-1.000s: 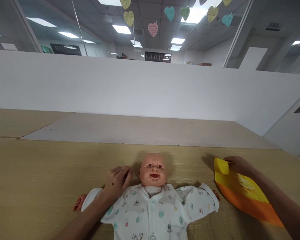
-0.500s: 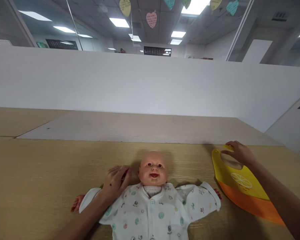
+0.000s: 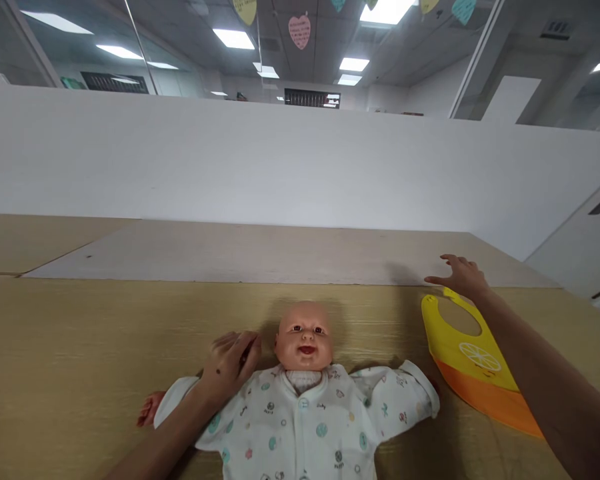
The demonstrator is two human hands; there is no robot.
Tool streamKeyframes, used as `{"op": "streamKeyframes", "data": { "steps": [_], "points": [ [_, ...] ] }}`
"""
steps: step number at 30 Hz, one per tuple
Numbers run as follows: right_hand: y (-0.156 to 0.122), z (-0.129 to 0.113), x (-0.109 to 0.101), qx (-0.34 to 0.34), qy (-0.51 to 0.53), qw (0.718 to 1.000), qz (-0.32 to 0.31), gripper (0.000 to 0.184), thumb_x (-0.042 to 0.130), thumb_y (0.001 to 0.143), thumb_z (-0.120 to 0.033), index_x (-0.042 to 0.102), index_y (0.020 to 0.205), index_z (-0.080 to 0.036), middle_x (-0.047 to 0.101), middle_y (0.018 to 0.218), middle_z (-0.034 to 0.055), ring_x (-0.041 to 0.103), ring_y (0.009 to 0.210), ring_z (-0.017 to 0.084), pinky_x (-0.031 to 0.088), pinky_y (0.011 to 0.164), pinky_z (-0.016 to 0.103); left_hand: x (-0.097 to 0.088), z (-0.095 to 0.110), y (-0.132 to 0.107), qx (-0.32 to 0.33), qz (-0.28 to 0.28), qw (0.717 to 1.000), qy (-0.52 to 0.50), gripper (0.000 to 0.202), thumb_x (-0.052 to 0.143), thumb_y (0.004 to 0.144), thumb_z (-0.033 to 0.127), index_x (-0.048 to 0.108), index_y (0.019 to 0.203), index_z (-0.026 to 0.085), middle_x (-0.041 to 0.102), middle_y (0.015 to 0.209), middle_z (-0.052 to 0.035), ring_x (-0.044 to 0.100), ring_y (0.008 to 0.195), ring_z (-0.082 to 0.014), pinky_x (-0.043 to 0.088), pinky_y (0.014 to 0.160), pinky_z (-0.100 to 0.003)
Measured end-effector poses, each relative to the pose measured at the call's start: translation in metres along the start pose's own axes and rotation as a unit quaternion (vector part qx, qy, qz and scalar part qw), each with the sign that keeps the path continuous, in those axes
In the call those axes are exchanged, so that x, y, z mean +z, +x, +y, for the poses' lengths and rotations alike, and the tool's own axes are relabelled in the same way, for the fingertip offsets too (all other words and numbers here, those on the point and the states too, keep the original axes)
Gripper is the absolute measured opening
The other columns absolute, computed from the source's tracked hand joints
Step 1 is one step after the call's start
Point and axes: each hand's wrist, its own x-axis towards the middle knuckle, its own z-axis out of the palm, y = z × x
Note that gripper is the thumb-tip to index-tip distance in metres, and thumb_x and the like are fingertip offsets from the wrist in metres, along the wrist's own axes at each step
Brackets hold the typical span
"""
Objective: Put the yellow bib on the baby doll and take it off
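Note:
A baby doll (image 3: 305, 343) in a white printed sleepsuit (image 3: 313, 433) lies face up on the table, arms spread. My left hand (image 3: 233, 360) rests beside the doll's head, above the sleeve on the left; its fingers are curled into a loose fist and I see nothing held in it. To the right of the doll lies a yellow bib (image 3: 480, 353) with an orange lower pocket and a citrus-slice print. My right hand (image 3: 460, 275) hovers just beyond the bib's neck end, thumb and fingers apart, holding nothing. My right forearm covers part of the bib's right side.
The wooden table (image 3: 105, 333) meets a paler strip (image 3: 280, 250) along its back. A white low wall (image 3: 280, 160) with glass above it stands behind. Heart-shaped notes (image 3: 300, 32) hang on the glass.
My right hand has let go of the bib's neck strap and moved up, away from it, with fingers opened. The bib lies flat. My left hand and the doll have stayed put.

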Motion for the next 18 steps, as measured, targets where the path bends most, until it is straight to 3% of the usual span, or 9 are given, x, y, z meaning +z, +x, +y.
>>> {"op": "streamKeyframes", "data": {
  "steps": [2, 5, 9, 14, 18],
  "points": [
    [-0.004, -0.013, 0.006, -0.015, 0.012, 1.0, 0.01, 0.081, 0.058, 0.067, -0.072, 0.049, 0.127, -0.018, 0.054, 0.128, 0.018, 0.048, 0.115, 0.041, 0.041, 0.087, 0.05, 0.001, -0.001, 0.0, -0.003, 0.004, 1.0, 0.004, 0.011, 0.048, 0.089, 0.013, 0.055, 0.081, 0.016, 0.06, 0.057, 0.0012, 0.054, 0.048, -0.0113, 0.039, 0.052, -0.023],
    [-0.024, -0.039, 0.022, -0.099, 0.055, 0.991, 0.064, 0.059, 0.05, 0.08, -0.06, 0.056, 0.118, -0.014, 0.06, 0.119, 0.0179, 0.052, 0.112, 0.035, 0.041, 0.092, 0.048, 0.0, -0.001, -0.001, -0.003, 0.009, 1.0, 0.007, 0.011, 0.048, 0.088, 0.013, 0.056, 0.081, 0.016, 0.059, 0.056, 0.0015, 0.054, 0.047, -0.0115, 0.039, 0.051, -0.024],
    [-0.076, -0.08, 0.031, -0.227, 0.148, 0.955, 0.124, 0.035, 0.048, 0.088, -0.045, 0.061, 0.101, -0.015, 0.065, 0.102, 0.0137, 0.056, 0.099, 0.028, 0.044, 0.091, 0.044, -0.002, 0.0, 0.0, 0.003, 0.012, 1.0, 0.009, 0.013, 0.047, 0.088, 0.012, 0.056, 0.08, 0.016, 0.059, 0.055, 0.0018, 0.054, 0.046, -0.0113, 0.039, 0.051, -0.023],
    [-0.162, -0.123, 0.007, -0.334, 0.216, 0.907, 0.138, 0.009, 0.048, 0.09, -0.019, 0.056, 0.092, -0.018, 0.061, 0.092, 0.0077, 0.054, 0.089, 0.02, 0.046, 0.08, 0.035, -0.004, 0.005, 0.004, 0.004, 0.012, 1.0, 0.013, 0.015, 0.047, 0.087, 0.012, 0.056, 0.076, 0.016, 0.056, 0.052, 0.0025, 0.051, 0.044, -0.0102, 0.037, 0.049, -0.023],
    [-0.215, -0.133, -0.022, -0.388, 0.274, 0.868, 0.144, 0.009, 0.053, 0.085, -0.009, 0.052, 0.086, -0.018, 0.058, 0.078, 0.0031, 0.051, 0.074, 0.014, 0.044, 0.067, 0.028, -0.007, 0.009, 0.006, 0.029, 0.011, 1.0, -0.003, 0.017, 0.047, 0.086, 0.012, 0.055, 0.072, 0.017, 0.053, 0.049, 0.0036, 0.048, 0.042, -0.0097, 0.036, 0.048, -0.023]
  ]
}}
